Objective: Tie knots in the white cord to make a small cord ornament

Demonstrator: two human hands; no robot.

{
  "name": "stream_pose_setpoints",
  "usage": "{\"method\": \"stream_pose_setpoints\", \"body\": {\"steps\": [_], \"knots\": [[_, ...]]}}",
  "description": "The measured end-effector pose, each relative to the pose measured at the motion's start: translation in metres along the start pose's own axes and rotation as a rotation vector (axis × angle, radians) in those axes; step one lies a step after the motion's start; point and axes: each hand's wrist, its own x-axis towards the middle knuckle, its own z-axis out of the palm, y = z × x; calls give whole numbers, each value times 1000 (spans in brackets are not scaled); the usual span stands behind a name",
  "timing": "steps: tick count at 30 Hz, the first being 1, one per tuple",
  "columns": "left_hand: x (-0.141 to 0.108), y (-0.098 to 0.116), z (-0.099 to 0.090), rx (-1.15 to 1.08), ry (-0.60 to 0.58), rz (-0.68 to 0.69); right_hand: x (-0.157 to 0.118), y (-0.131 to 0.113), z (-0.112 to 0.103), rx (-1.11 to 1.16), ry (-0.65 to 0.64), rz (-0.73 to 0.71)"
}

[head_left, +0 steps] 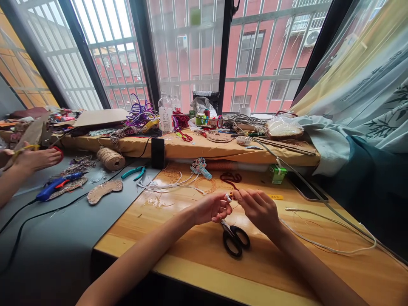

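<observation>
Over the wooden table, my left hand (214, 208) pinches a small white piece (228, 197) between thumb and fingertip, its other fingers loosely curled. Close against it, my right hand (259, 209) is closed on the end of a dark red cord (230, 177). That cord trails away from the fingers and loops on the table behind them. A bit of orange shows at the right fingertips, too small to make out. Below both hands lie scissors (234, 241) with black handles, their blade tips partly hidden by my left hand.
White cords (172, 187) and a patterned piece (200, 166) lie behind my left hand. A green box (278, 173) and a phone (307, 188) stand right. Leftward are teal pliers (134, 172), twine (111, 158), a blue glue gun (60, 185) and another person's hand (38, 159).
</observation>
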Motion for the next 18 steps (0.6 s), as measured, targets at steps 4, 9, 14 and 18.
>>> {"method": "stream_pose_setpoints", "body": {"steps": [4, 9, 14, 18], "knots": [[-1, 0, 3, 87, 98, 48, 1, 0, -1, 9, -8, 7], [-1, 0, 3, 167, -4, -88, 1, 1, -4, 10, 7, 3], [-1, 0, 2, 37, -72, 5, 1, 0, -4, 60, 5, -11], [-1, 1, 3, 11, 11, 80, 0, 0, -3, 53, 6, -5]]}}
